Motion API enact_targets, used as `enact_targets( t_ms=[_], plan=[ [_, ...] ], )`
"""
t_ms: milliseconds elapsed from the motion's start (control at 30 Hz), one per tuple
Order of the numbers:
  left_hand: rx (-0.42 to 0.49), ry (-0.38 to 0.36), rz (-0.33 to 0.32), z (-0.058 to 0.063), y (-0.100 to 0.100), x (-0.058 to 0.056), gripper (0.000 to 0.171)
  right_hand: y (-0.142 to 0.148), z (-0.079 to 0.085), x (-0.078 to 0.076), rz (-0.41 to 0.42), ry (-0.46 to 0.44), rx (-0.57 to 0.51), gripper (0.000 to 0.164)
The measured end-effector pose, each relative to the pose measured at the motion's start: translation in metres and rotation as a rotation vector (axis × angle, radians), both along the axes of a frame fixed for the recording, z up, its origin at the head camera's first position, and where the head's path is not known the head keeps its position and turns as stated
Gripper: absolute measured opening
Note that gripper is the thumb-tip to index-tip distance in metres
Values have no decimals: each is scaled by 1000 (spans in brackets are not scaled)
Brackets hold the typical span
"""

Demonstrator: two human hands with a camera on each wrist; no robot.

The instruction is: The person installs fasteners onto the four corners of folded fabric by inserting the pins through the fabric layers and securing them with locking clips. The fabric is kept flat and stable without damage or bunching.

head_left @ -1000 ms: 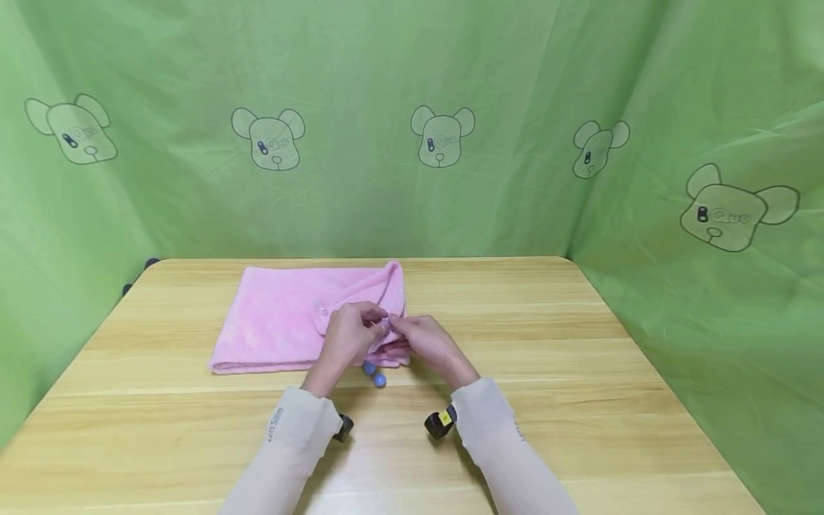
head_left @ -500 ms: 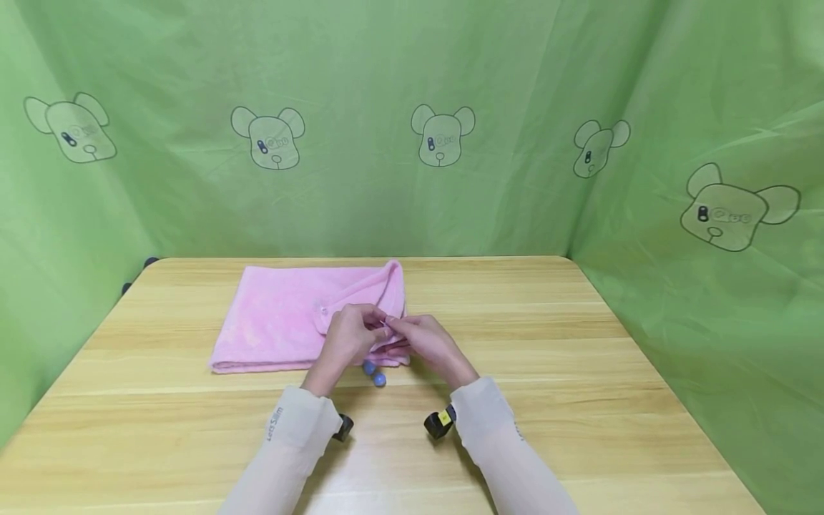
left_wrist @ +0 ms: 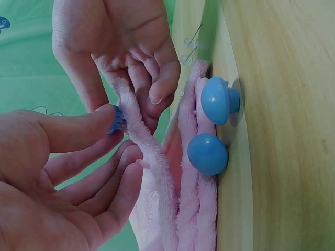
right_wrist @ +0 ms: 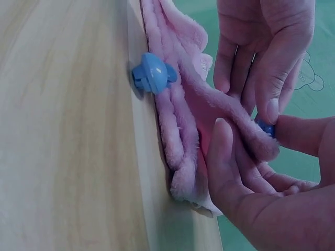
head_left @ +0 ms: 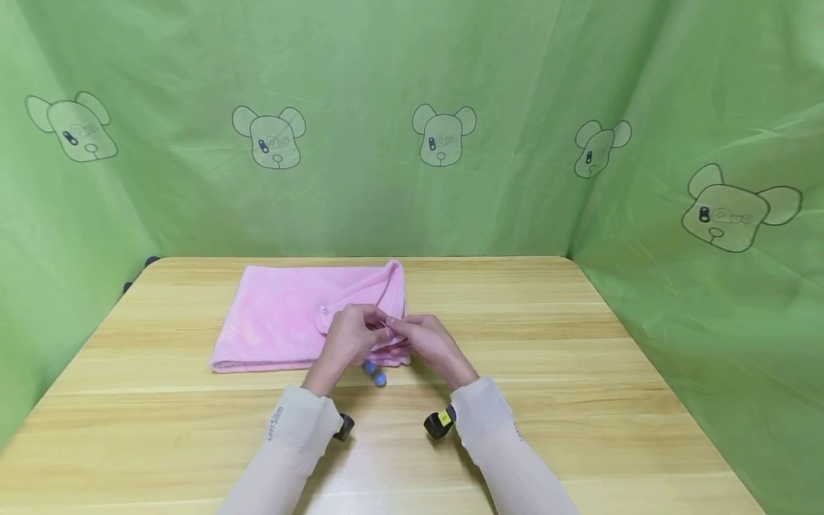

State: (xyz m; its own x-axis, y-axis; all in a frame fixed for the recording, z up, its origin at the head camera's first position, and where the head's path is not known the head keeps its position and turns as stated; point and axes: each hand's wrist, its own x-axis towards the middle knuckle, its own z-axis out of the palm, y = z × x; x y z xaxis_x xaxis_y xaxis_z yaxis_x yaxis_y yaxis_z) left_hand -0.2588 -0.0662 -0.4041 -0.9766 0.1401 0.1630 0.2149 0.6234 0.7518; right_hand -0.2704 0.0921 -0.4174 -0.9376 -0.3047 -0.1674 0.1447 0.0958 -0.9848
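A folded pink fleece cloth (head_left: 277,315) lies on the table, its near right corner lifted between both hands. My left hand (head_left: 350,335) pinches a small blue toothed clip (left_wrist: 116,120) between thumb and index finger, against the cloth's raised edge. My right hand (head_left: 433,343) grips that edge from the other side, one fingertip touching the clip in the right wrist view. Much of the clip is hidden by fingers. Below the hands, two round-capped blue clips sit by the cloth's near edge: one clip (left_wrist: 208,153) touching the fleece, another clip (left_wrist: 215,101) beside it.
The wooden table (head_left: 553,400) extends on every side of the cloth. Green curtains (head_left: 360,200) with bear-head outlines surround its back and sides. Black wrist cameras (head_left: 439,425) hang beneath both sleeves.
The fingers have shifted slightly at the cloth's corner, and the piece between them shows less in the head view. The cloth and the two loose clips have stayed in place.
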Motion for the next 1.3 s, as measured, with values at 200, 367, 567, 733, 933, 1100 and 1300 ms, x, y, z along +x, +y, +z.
enact_targets(
  t_ms=[200,367,567,733,933,1100,1300],
  plan=[
    [9,-19,5,0,-1,0,14,1,-6,-2,-3,13,-25,31],
    [3,-7,6,0,-3,0,15,0,-6,-2,-26,3,-33,33],
    [-8,-36,6,1,-4,0,21,-2,-4,-1,-63,-1,-38,34],
    [-20,-95,-3,2,-4,-1,28,-2,-5,-1,-63,-6,-42,34],
    [-55,-146,-47,3,-4,-1,48,-2,-9,-3,-46,24,-47,36],
    [-74,-115,-47,1,-5,-1,40,-2,-8,-2,-39,15,-64,35],
    [-51,-9,11,-1,-6,-1,19,-2,-2,-1,-26,-19,-60,33]
  ],
)
